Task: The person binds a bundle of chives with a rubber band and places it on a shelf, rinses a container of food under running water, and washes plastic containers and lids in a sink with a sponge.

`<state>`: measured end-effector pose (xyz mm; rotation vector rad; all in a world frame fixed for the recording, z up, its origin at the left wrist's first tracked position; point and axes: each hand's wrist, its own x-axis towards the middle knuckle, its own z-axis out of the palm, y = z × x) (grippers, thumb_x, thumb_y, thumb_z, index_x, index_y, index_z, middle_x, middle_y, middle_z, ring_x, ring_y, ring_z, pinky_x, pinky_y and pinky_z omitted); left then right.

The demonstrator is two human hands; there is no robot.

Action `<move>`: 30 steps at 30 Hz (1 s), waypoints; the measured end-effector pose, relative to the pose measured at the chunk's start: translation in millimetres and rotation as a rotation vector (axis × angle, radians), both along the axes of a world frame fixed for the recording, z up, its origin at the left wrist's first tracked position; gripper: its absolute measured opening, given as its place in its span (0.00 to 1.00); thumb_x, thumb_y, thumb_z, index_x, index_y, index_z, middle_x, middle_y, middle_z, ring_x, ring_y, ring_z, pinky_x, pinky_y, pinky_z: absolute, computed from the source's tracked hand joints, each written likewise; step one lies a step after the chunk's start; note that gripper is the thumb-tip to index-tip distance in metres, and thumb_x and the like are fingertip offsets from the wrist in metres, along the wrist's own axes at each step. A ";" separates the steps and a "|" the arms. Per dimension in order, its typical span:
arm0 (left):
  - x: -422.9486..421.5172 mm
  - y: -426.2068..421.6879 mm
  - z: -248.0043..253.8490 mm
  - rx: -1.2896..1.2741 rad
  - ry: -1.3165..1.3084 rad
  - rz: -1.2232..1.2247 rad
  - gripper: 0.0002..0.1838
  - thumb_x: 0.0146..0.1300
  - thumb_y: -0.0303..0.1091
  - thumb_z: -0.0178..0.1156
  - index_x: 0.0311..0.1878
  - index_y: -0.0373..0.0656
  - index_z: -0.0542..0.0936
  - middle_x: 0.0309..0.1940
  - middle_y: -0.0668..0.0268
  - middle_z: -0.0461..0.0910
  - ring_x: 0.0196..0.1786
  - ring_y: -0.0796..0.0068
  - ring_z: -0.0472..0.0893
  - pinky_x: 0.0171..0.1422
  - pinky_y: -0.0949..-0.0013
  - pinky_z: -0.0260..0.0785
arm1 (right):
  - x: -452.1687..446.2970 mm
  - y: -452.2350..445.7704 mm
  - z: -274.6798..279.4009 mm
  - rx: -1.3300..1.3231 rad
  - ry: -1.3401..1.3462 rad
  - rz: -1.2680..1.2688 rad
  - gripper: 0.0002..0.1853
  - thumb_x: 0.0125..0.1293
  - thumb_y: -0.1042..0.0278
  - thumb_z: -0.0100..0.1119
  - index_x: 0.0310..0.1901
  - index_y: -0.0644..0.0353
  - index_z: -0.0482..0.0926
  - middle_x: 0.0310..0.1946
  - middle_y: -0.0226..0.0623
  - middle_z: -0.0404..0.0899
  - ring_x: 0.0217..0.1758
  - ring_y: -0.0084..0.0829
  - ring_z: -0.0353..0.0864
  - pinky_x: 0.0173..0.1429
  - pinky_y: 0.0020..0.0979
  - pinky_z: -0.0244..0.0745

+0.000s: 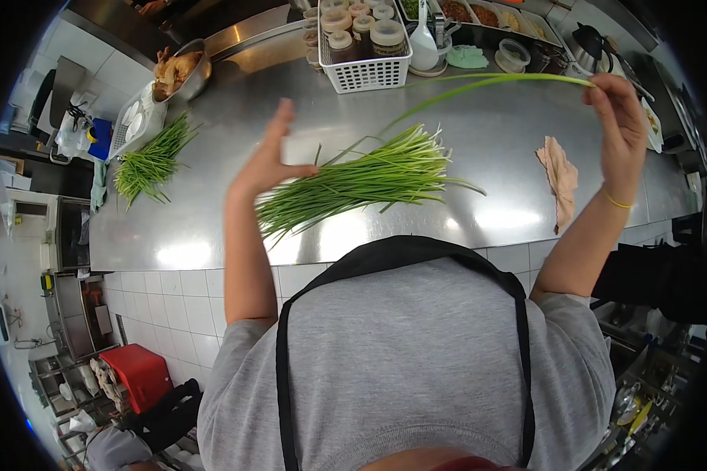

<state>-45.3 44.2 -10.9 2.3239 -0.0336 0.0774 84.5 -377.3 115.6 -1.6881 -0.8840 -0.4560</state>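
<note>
Two long green blades [518, 77] are pinched in my right hand [622, 118]. My left hand [269, 161] is open beside one large green bunch [369, 177], with one smaller bunch [152, 161] farther left.

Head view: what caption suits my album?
Right hand holds long green strands, left hand open at the bundle on the counter.

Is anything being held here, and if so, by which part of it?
Yes: the right hand pinches a long green stalk at one end. The left hand is spread open beside the green bunch, gripping nothing.
</note>
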 end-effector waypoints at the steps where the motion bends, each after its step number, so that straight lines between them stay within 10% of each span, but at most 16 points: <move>1: -10.6 7.3 24.3 -0.023 -0.020 0.101 0.58 0.42 0.30 0.72 0.71 0.52 0.41 0.65 0.56 0.58 0.62 0.60 0.65 0.64 0.57 0.58 | -3.6 14.7 -4.2 0.066 0.030 0.038 0.07 0.62 0.76 0.54 0.42 0.65 0.75 0.37 0.30 0.76 0.39 0.19 0.73 0.45 0.20 0.69; 9: -60.8 4.9 120.2 -0.272 -0.947 0.427 0.29 0.58 0.22 0.58 0.63 0.41 0.60 0.49 0.58 0.73 0.50 0.73 0.74 0.52 0.76 0.67 | -20.1 144.0 -61.4 0.054 0.318 0.402 0.06 0.61 0.69 0.57 0.37 0.61 0.77 0.30 0.25 0.75 0.33 0.16 0.72 0.40 0.19 0.68; 14: -39.8 -24.8 72.4 -0.031 -0.499 0.309 0.27 0.57 0.28 0.60 0.60 0.41 0.65 0.48 0.59 0.75 0.54 0.72 0.73 0.57 0.67 0.65 | -8.2 148.5 -153.1 -0.353 0.329 0.324 0.10 0.59 0.67 0.59 0.41 0.61 0.75 0.32 0.28 0.74 0.35 0.23 0.73 0.42 0.25 0.69; 19: -19.7 -84.6 -23.6 0.346 -0.170 -0.017 0.51 0.41 0.53 0.70 0.66 0.42 0.56 0.60 0.52 0.64 0.64 0.55 0.62 0.68 0.53 0.50 | 0.5 86.8 -160.4 -0.422 0.171 0.097 0.13 0.53 0.63 0.62 0.40 0.57 0.75 0.36 0.32 0.75 0.37 0.33 0.74 0.40 0.32 0.69; 21: -18.1 -102.0 -50.3 0.493 -0.067 -0.012 0.61 0.34 0.61 0.69 0.69 0.45 0.49 0.64 0.55 0.57 0.67 0.54 0.56 0.68 0.44 0.44 | -0.1 57.9 -157.9 -0.868 0.333 0.146 0.12 0.52 0.61 0.62 0.36 0.55 0.74 0.35 0.31 0.74 0.39 0.33 0.74 0.40 0.33 0.68; 30: -10.6 -104.6 -76.6 0.505 -0.060 -0.078 0.60 0.35 0.62 0.68 0.69 0.46 0.50 0.64 0.60 0.57 0.67 0.60 0.58 0.68 0.43 0.45 | -8.1 -18.5 -156.5 -0.719 0.405 0.018 0.06 0.53 0.74 0.60 0.31 0.63 0.74 0.26 0.33 0.71 0.30 0.25 0.71 0.37 0.26 0.67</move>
